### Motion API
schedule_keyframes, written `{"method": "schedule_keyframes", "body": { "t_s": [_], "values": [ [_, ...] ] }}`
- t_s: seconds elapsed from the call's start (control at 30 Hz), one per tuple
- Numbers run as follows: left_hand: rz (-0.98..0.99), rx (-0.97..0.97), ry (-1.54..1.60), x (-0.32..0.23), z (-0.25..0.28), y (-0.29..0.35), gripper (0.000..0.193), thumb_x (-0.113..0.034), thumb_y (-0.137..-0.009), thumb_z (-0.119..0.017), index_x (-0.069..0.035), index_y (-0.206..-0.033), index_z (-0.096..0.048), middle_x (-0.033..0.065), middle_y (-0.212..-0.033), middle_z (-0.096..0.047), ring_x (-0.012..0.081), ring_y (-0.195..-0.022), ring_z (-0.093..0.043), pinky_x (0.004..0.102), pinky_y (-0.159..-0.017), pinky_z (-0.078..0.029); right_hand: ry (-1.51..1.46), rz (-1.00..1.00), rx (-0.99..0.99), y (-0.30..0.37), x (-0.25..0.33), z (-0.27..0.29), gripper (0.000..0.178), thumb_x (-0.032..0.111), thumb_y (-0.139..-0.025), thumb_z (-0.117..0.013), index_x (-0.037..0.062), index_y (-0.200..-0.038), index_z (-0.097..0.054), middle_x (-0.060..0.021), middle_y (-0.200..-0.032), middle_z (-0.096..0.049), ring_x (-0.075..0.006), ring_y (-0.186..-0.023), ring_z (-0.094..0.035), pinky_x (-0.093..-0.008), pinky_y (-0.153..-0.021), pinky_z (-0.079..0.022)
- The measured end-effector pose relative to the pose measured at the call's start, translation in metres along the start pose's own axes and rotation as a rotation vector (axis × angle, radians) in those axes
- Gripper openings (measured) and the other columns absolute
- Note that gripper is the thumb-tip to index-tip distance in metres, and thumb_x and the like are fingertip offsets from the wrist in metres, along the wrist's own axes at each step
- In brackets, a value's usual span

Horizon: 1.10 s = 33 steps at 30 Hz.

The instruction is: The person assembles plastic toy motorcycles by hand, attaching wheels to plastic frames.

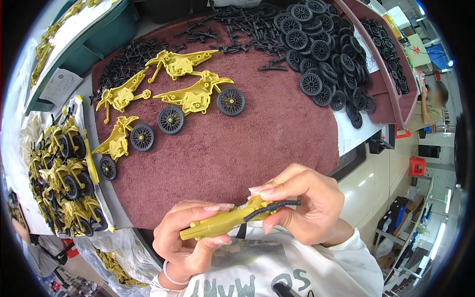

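Note:
Between my hands is a yellow toy motorcycle body, held above the near edge of the brown towel. My left hand pinches its narrow end between thumb and fingers. At the other end, my right hand grips the body beside a black handlebar, which lies across it. On the towel, two yellow body halves carry black wheels, one half near the middle and another at the left. Two more halves, one at the top and one at the left, have no wheels on them.
Black spoked wheels are heaped at the far right, beside a maroon bin. Small black handlebars lie scattered along the far edge. Assembled yellow motorcycles crowd the left side, below a green bin. Another person sits far right.

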<state>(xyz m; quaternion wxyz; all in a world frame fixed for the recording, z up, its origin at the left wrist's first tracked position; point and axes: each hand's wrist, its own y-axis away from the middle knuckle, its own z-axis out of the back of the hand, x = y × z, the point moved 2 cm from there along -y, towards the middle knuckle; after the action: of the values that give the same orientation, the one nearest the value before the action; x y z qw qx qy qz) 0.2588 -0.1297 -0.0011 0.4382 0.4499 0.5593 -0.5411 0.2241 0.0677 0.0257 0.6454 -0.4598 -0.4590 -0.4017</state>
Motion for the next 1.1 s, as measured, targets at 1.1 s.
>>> {"method": "schedule_keyframes", "body": {
  "t_s": [1.1],
  "values": [
    [-0.257, -0.085, -0.230, 0.007, -0.010, 0.003, 0.023, -0.005, -0.070, -0.082, -0.002, -0.089, -0.071, 0.0067, -0.085, -0.071, 0.0212, -0.076, -0.068, 0.0327, -0.075, -0.044, -0.154, 0.047, 0.112, 0.002, -0.014, -0.022, 0.036, 0.004, -0.068, -0.088, -0.0012, -0.097, -0.068, -0.0172, -0.098, -0.066, -0.0270, -0.092, -0.071, -0.0357, -0.082, -0.059]
  ]
}}
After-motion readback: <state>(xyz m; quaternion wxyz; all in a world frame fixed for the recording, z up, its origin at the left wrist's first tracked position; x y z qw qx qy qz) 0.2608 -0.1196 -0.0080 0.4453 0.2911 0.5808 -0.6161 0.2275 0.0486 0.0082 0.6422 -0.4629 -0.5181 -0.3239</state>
